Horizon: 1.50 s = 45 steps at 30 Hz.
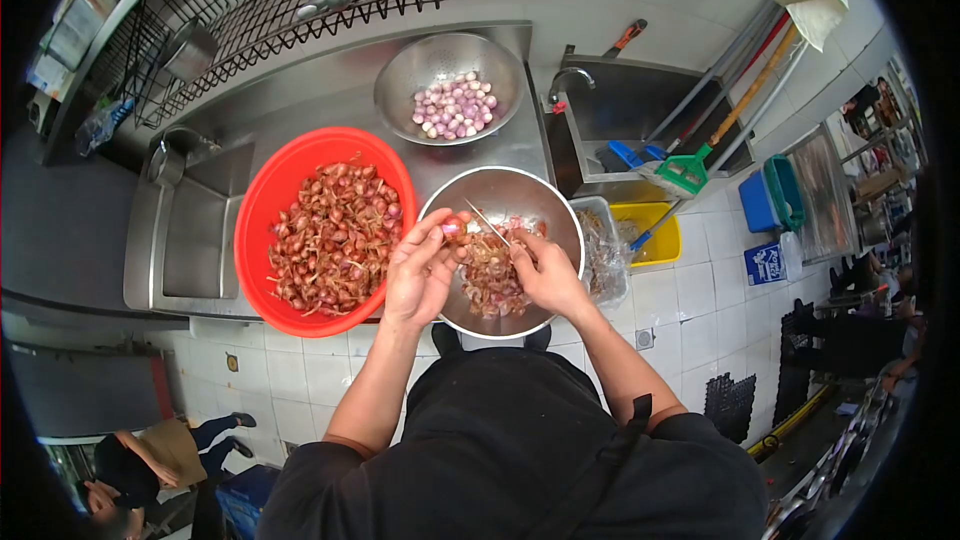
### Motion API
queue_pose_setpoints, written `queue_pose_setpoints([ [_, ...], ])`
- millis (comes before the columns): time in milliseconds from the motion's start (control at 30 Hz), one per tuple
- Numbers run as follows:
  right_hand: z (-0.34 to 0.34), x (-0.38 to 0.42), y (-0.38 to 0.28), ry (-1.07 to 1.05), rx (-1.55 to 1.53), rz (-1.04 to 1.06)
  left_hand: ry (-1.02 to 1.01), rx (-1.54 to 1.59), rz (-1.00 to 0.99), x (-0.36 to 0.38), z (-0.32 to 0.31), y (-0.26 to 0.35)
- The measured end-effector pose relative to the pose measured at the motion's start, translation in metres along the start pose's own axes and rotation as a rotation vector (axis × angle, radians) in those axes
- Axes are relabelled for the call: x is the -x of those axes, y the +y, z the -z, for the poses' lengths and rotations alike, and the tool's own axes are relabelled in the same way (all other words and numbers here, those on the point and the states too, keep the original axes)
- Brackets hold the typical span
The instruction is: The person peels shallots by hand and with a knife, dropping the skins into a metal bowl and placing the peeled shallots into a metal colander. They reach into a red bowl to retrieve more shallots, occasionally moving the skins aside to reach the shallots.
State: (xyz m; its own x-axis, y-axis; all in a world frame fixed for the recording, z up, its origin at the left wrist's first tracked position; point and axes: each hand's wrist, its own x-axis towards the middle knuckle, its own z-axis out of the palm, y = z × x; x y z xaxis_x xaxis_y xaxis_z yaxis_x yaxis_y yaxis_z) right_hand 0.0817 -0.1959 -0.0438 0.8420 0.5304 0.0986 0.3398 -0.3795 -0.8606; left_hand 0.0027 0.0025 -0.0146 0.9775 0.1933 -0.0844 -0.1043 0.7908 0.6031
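Note:
Between the fingertips of my left hand point(421, 275) is a shallot point(454, 228), its pinkish side showing. My right hand point(545, 272) is closed round a small knife point(488, 223), whose thin blade points up and left, close to the shallot. Both hands are over a steel bowl point(548, 202) that holds brown shallot skins point(494, 285). Left of it stands a red basin point(258, 285) full of unpeeled shallots point(335, 230). Behind, a steel colander point(400, 90) contains peeled, pale purple shallots point(455, 107).
A steel sink point(195, 240) is at the left, under a wire rack point(270, 10). A clear plastic container point(607, 270) and a yellow bucket point(660, 235) stand right of the bowl. Brooms and a green dustpan point(684, 172) lean by a second sink. Another person point(150, 460) is at lower left.

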Motion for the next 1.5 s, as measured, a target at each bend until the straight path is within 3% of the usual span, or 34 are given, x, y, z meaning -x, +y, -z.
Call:
queue_pose_setpoints([
  [33, -0.002, 0.002, -0.01, -0.003, -0.002, -0.001, 0.004, -0.001, 0.0, 0.0, -0.001, 0.0],
  [100, -0.001, 0.01, -0.039, 0.04, -0.428, -0.042, 0.091, -0.03, -0.004, 0.002, -0.005, -0.002],
  [133, 0.003, 0.014, -0.054, -0.036, -0.495, -0.071, 0.092, -0.031, -0.003, 0.002, -0.005, -0.005],
  [233, -0.001, 0.018, -0.068, -0.097, -0.452, -0.052, 0.086, -0.159, -0.145, 0.003, -0.006, -0.017],
  [267, -0.013, 0.015, -0.062, 0.038, -0.442, 0.13, 0.09, -0.202, -0.182, 0.004, -0.008, -0.018],
  [467, -0.006, 0.01, -0.072, 0.055, -0.311, 0.239, 0.129, -0.35, -0.329, 0.008, -0.024, -0.022],
  [700, 0.002, 0.004, -0.079, -0.037, -0.413, 0.229, 0.181, -0.641, -0.457, 0.014, -0.041, -0.017],
  [833, -0.011, 0.006, -0.077, 0.091, -0.474, 0.184, 0.167, -0.625, -0.519, 0.016, -0.048, -0.025],
  [900, -0.015, 0.008, -0.077, 0.166, -0.467, 0.182, 0.13, -0.773, -0.653, 0.016, -0.047, -0.03],
  [967, -0.01, 0.009, -0.084, 0.109, -0.645, -0.042, 0.133, -0.688, -0.558, 0.015, -0.048, -0.025],
  [1067, -0.004, 0.005, -0.081, 0.065, -0.814, -0.097, 0.095, -0.469, -0.369, 0.009, -0.039, -0.017],
  [1233, 0.001, 0.002, -0.078, 0.041, -0.844, -0.174, -0.021, -0.037, -0.09, -0.001, -0.02, -0.012],
  [1400, 0.002, 0.001, -0.07, 0.064, -0.911, -0.209, 0.01, 0.117, -0.004, -0.004, -0.011, -0.01],
  [1500, 0.005, -0.001, -0.049, 0.216, -0.65, -0.124, -0.011, 0.115, -0.017, -0.004, -0.006, -0.003],
])
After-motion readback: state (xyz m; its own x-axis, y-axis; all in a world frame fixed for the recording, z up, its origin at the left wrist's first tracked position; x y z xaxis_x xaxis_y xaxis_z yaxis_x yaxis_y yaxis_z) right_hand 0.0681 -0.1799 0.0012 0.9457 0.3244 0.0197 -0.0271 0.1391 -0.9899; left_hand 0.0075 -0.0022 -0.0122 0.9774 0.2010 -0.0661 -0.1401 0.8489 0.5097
